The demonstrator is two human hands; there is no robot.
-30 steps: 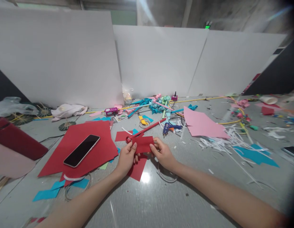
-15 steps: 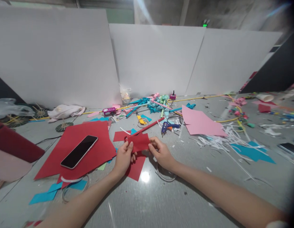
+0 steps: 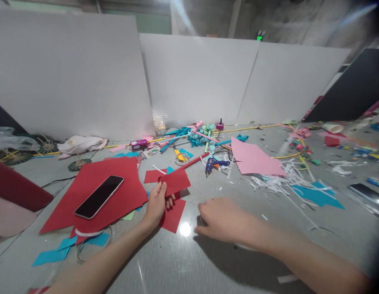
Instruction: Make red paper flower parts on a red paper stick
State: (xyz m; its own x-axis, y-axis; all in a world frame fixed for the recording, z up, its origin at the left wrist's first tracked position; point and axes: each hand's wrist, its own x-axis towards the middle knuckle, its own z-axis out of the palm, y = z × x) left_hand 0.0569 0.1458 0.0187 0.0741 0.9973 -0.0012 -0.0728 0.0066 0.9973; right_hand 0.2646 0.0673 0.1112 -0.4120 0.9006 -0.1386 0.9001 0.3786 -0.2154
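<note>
My left hand (image 3: 157,202) is closed on a small red paper rectangle (image 3: 179,182), pinching its left end between thumb and fingers. Below it another red paper piece (image 3: 173,218) lies on the grey surface. My right hand (image 3: 218,218) is slightly blurred, low over the surface on the right, thumb and forefinger apart. A thin grey ring (image 3: 203,221) shows partly between them; the palm hides most of it. Beyond the held paper lies a thin red stick (image 3: 195,161). A blue glue gun (image 3: 214,164) rests to its right.
On the left, a phone (image 3: 99,197) lies on large red sheets (image 3: 125,179). A pink sheet (image 3: 255,157), white paper strips (image 3: 270,183) and blue paper (image 3: 319,195) spread to the right. Colourful paper pieces (image 3: 198,136) pile before the white panels (image 3: 195,77). Another phone (image 3: 365,192) sits far right.
My right hand has let go of the red paper's right end and moved down over the grey ring. The left hand still holds the paper, which now tilts slightly.
</note>
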